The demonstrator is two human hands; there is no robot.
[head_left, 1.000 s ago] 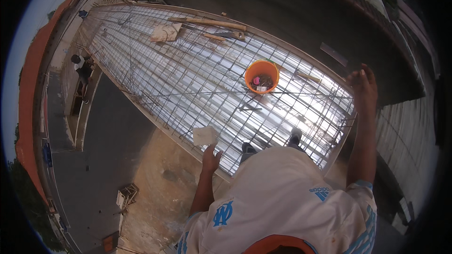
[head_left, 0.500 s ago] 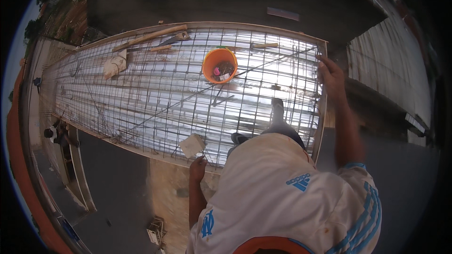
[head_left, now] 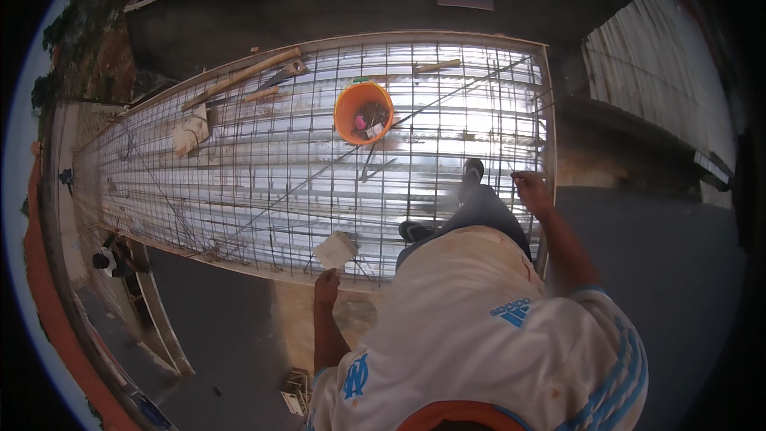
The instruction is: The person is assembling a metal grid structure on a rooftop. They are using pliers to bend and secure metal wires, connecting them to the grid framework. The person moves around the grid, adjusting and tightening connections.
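A wide grid of thin steel rebar (head_left: 275, 191) lies over shiny corrugated metal sheets. My left hand (head_left: 326, 286) is at the near edge of the grid, fingers closed, just below a pale flat block (head_left: 335, 250). What it pinches, if anything, is too small to make out. My right hand (head_left: 532, 191) hovers over the right end of the grid beside my leg, fingers pinched together, and any thin thing between them cannot be told. An orange bucket (head_left: 341, 116) with small items inside stands on the grid ahead of me.
A handsaw (head_left: 283, 73), a long wooden batten (head_left: 239, 80) and a short wood piece (head_left: 438, 66) lie along the far side. Another pale block (head_left: 191, 132) rests farther left. A wooden board (head_left: 550, 128) edges the right end. Another person (head_left: 116, 257) is below at left.
My right hand has come back from the far right edge of the grid toward my leg. My left hand has shifted slightly left, still by the pale block. The whole view has turned a little.
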